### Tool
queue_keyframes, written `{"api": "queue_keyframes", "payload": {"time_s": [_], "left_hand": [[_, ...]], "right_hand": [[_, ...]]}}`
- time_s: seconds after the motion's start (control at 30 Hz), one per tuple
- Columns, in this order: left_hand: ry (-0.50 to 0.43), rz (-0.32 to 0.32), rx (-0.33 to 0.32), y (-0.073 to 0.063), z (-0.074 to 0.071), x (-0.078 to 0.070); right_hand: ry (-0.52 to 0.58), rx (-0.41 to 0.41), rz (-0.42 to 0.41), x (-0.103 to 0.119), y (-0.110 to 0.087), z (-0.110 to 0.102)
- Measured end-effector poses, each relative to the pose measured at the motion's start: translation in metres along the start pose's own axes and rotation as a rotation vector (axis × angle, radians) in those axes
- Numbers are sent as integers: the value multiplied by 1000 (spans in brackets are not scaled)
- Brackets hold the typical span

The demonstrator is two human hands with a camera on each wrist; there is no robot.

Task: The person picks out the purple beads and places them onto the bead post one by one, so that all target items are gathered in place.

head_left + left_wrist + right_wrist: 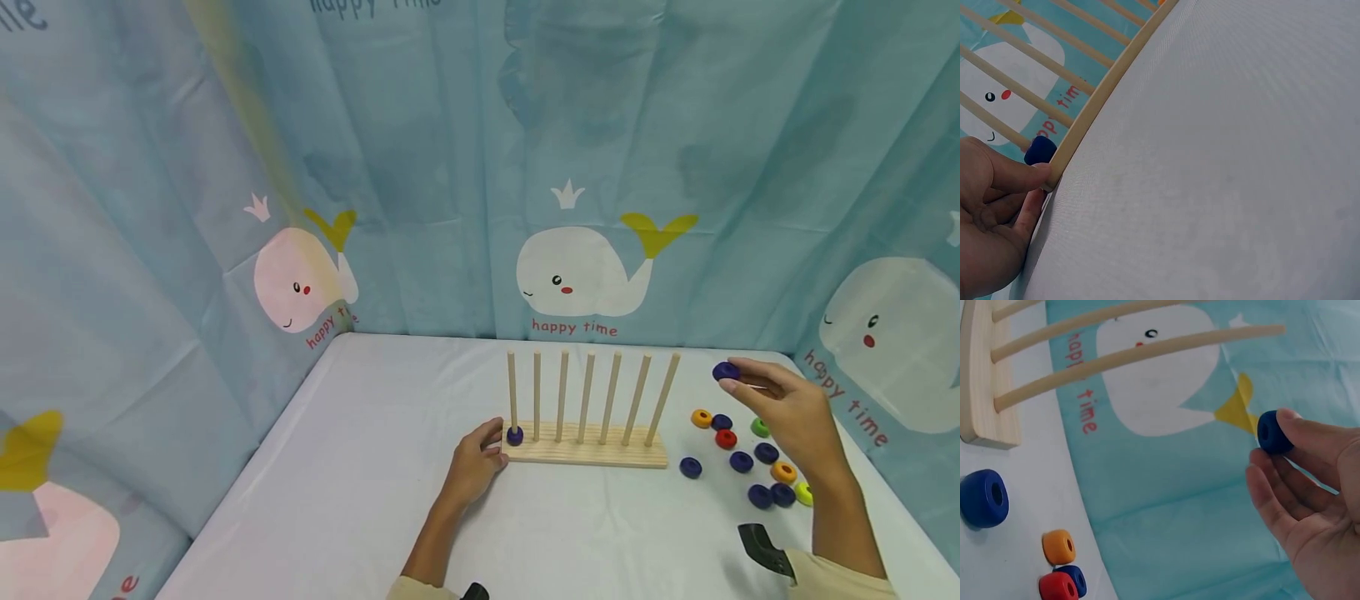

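A wooden peg rack [585, 450] with several upright pegs stands on the table. One dark blue bead [514, 436] sits at the foot of its leftmost peg. My left hand [474, 468] grips the rack's left end, the thumb [1029, 177] against the base close to that bead. To the right of the rack, my right hand [787, 408] is raised and pinches another blue bead [1274, 432] between thumb and fingertips. The hole of this held bead faces left in the right wrist view. It is apart from the rightmost peg [1141, 362].
Loose beads lie on the white table right of the rack: several blue ones [691, 467], a red one [725, 439], orange ones [701, 418] and green ones [760, 427]. A blue curtain [450, 167] with whale prints hangs behind the table.
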State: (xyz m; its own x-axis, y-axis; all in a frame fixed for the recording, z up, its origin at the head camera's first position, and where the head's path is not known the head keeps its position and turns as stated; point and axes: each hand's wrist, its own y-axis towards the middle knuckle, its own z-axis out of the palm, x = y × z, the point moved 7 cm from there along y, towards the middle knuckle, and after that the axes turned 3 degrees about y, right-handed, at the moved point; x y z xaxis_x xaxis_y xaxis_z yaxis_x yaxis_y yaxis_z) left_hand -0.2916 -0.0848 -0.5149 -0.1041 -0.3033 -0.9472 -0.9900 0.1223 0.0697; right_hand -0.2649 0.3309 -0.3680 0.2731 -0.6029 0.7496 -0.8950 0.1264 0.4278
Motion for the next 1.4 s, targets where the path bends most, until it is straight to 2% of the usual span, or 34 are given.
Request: {"api": "queue_keyframes", "payload": {"time_s": [0.2, 0.47, 0.97, 1.23, 1.4], "left_hand": [[-4, 3, -1, 1, 1, 1], [10, -9, -6, 0, 0, 1], [6, 1, -3, 0, 1, 0], [10, -3, -10, 2, 1, 0], [16, -21, -8, 0, 1, 1]], "right_hand": [[12, 7, -11, 7, 1, 6], [12, 14, -67, 22, 6, 13], [60, -1, -151, 57, 21, 11], [119, -24, -245, 87, 24, 14], [150, -5, -284, 102, 23, 23]]}}
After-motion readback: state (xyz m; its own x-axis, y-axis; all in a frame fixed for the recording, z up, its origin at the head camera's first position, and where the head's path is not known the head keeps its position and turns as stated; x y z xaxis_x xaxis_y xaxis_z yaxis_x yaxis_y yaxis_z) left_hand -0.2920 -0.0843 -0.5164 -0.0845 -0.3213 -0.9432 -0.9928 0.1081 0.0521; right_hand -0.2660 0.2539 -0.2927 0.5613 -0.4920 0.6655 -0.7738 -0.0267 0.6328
